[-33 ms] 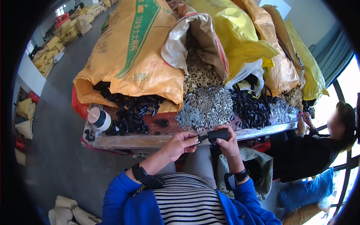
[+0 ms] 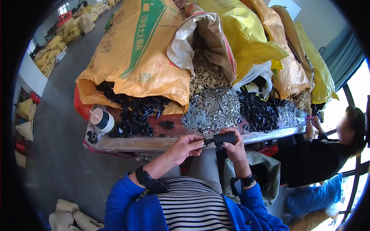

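Note:
Above my lap, at the table's near edge, my right hand (image 2: 235, 149) is closed around a black cylindrical part (image 2: 226, 138). My left hand (image 2: 182, 150) pinches a small black piece (image 2: 208, 141), whose end meets the cylinder's left side; whether it is inserted cannot be seen. Just beyond my hands lies a heap of silver metal clips (image 2: 217, 109). Black plastic parts (image 2: 135, 120) spill from an orange woven sack (image 2: 154, 86) on the left, and another black heap (image 2: 258, 113) lies right of the clips.
Beige hook-shaped pieces (image 2: 208, 79) pour from a pale sack (image 2: 181, 48). A white-and-dark bottle (image 2: 103, 122) stands at the table's left corner. On the right a co-worker in black (image 2: 316, 159) handles small parts. An open grey-green sack (image 2: 271, 169) stands beside my right knee.

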`<state>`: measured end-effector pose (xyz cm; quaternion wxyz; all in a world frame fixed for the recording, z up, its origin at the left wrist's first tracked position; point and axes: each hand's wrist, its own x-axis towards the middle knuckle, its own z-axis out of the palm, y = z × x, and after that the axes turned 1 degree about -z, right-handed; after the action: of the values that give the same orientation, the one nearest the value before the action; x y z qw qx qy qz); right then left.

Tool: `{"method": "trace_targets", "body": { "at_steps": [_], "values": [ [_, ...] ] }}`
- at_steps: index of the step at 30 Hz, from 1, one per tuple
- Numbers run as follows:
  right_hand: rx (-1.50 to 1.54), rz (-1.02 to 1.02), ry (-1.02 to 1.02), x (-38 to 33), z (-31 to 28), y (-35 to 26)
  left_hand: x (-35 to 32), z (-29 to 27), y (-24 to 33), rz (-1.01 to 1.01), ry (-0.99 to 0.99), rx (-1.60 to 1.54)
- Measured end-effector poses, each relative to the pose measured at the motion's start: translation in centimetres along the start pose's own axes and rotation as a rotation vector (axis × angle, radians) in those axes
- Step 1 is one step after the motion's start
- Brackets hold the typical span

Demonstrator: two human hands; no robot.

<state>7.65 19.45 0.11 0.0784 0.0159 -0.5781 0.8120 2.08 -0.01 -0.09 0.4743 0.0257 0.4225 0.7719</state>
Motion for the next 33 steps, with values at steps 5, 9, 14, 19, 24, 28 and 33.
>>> {"method": "trace_targets", "body": {
  "at_steps": [5, 9, 14, 19, 24, 28, 33],
  "values": [
    [0.249, 0.036, 0.049, 0.6, 1.1, -0.1, -0.2, -0.3, -0.3, -0.025, -0.011, 0.0],
    [0.443, 0.043, 0.112, 1.7, 0.5, 1.1, 0.5, -1.3, -0.2, -0.03, 0.008, -0.003],
    [0.613, 0.16, 0.171, 2.9, -0.7, 2.5, 1.8, -2.7, 0.1, -0.041, 0.034, -0.045],
    [0.774, 0.449, -0.034, 3.4, -1.2, 3.4, 3.4, -3.5, 1.3, -0.026, 0.077, -0.034],
    [0.452, 0.625, -0.231, 3.8, -1.2, 3.4, 4.2, -3.6, 1.6, 0.006, 0.061, 0.079],
    [0.325, 0.595, -0.089, 4.2, -1.1, 2.8, 4.1, -3.1, 1.3, 0.003, 0.039, 0.145],
    [0.769, 0.534, 0.186, 3.4, -1.7, 3.3, 3.0, -2.8, 1.5, -0.006, 0.045, 0.152]
  ]
}}
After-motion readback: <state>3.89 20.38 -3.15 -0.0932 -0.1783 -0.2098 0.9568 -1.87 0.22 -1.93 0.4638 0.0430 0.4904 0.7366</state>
